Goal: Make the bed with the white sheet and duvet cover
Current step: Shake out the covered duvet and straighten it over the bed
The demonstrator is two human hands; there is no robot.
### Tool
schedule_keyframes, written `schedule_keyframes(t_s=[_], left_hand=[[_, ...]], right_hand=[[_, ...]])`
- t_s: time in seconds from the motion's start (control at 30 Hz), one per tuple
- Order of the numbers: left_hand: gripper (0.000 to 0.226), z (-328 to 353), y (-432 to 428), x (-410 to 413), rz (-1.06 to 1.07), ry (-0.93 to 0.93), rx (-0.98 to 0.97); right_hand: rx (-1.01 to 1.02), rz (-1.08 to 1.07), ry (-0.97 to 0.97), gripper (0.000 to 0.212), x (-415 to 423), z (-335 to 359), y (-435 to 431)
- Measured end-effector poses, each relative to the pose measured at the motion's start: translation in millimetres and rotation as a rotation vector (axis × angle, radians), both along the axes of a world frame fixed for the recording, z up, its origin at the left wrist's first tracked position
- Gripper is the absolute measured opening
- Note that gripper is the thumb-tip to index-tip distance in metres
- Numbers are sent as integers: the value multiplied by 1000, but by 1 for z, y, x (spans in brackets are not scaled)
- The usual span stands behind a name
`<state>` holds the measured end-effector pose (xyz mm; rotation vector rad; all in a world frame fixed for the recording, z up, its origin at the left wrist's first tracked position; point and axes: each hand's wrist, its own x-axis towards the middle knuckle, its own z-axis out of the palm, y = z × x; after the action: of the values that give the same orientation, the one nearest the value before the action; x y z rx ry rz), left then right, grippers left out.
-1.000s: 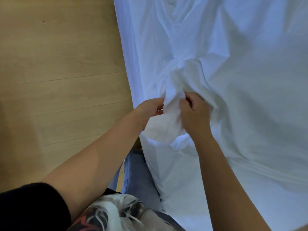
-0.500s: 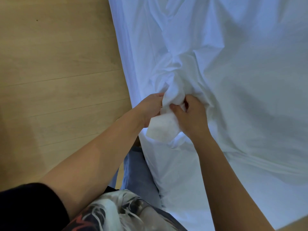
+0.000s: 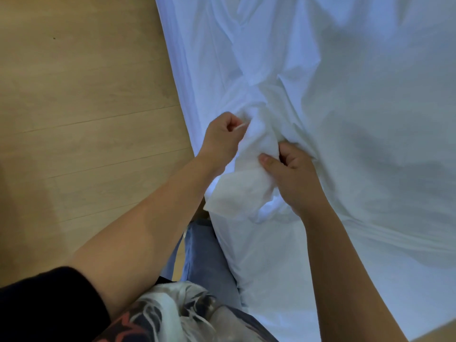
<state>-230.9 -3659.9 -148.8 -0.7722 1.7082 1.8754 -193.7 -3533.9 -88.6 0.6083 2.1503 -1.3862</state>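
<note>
Near mid-frame, the left hand (image 3: 222,141) pinches a bunched fold of the white sheet (image 3: 370,107), fingers curled tight. Just right of it, the right hand (image 3: 294,177) grips the same bunch; the sheet fills the frame's right side.

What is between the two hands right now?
A bunched-up fold of white bedding, gripped by the left hand and the right hand; the head view shows it.
</note>
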Motion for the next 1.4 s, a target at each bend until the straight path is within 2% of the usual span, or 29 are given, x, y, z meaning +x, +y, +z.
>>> schedule_keyframes(t_s=[0.07,0.13,0.27,0.3,0.43,0.5,0.57,0.7,0.73,0.8,0.87,0.93,1.0,1.13,1.23,1.3,1.4], left_hand=[[32,7,7,-4,-107,128,-52],[22,14,13,-3,-215,214,-162],[26,13,10,15,-15,126,-325],[25,14,7,20,-23,72,-297],[18,24,-1,26,-273,-148,-68],[9,30,-2,21,-261,-181,39],[14,33,-2,19,-199,-191,148],[31,36,-3,21,-169,-100,64],[32,38,-3,22,-179,-80,63],[28,42,-3,24,-202,-26,66],[24,44,-4,27,-225,1,55],[19,44,-4,34,-192,-59,91],[25,42,-5,43,-161,-99,155],[36,44,-7,45,-162,-75,235],[32,45,-11,38,-118,-122,276],[41,43,-13,32,-31,-170,316],[42,39,-14,25,37,-202,279]], right_hand=[[-5,-17,0,16,0,5,0],[29,-4,4,17,-1,5,-1],[159,23,47,25,7,0,-12],[179,7,57,26,9,-2,-14],[189,-42,67,32,11,-3,-18],[198,31,53,22,12,-1,-20],[207,74,74,14,11,2,-21],[169,-132,180,8,3,9,-17],[233,-127,201,5,3,6,-15],[408,-10,232,18,6,-4,-16],[507,44,350,15,8,-10,-19],[600,-3,555,16,1,-6,-21],[703,-56,722,16,-13,-3,-19],[871,-114,772,17,-33,-15,-20],[745,-150,737,9,-21,-17,-25],[618,-92,691,13,-6,-15,-28],[458,9,542,18,11,-8,-25]])
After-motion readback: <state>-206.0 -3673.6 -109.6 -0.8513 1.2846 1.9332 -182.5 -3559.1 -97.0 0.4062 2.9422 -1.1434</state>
